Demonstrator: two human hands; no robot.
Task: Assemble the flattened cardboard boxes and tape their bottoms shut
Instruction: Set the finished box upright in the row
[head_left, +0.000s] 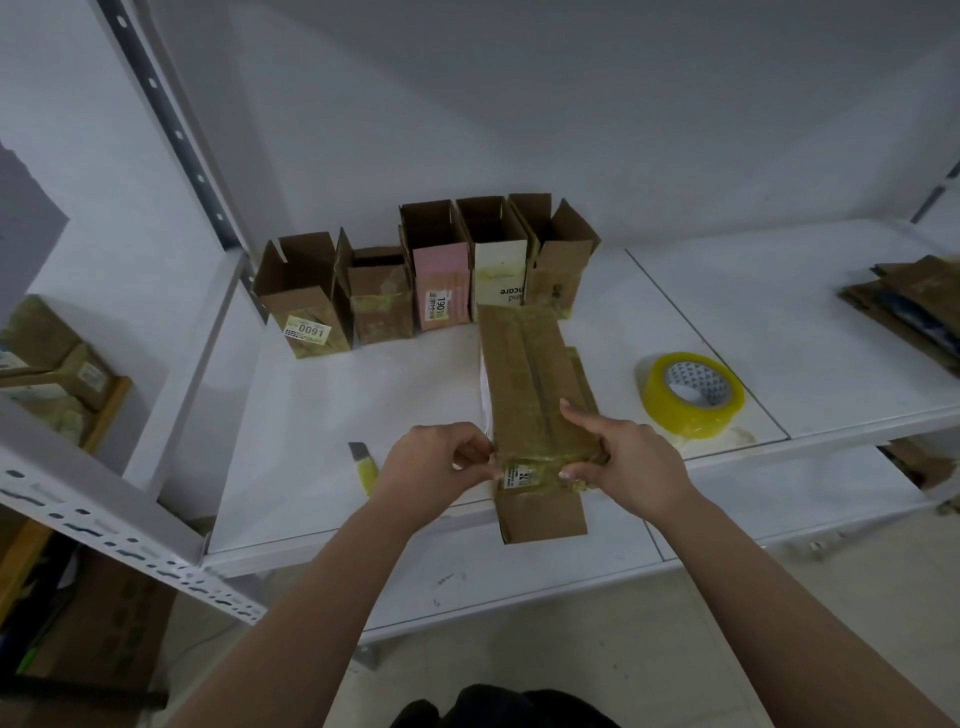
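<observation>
At the desk (363, 395) edge, both hands grip the box (535, 384): left hand (436, 462) pinching, right hand (631, 462) clasping. Squaring appears underway; next, apply tape (691, 395).

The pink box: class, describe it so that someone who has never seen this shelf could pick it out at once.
Look at the white shelf and find the row of open cardboard boxes standing along its back wall. The pink box is third from the left. It alone has a pink front, with a label reading 190.
</observation>
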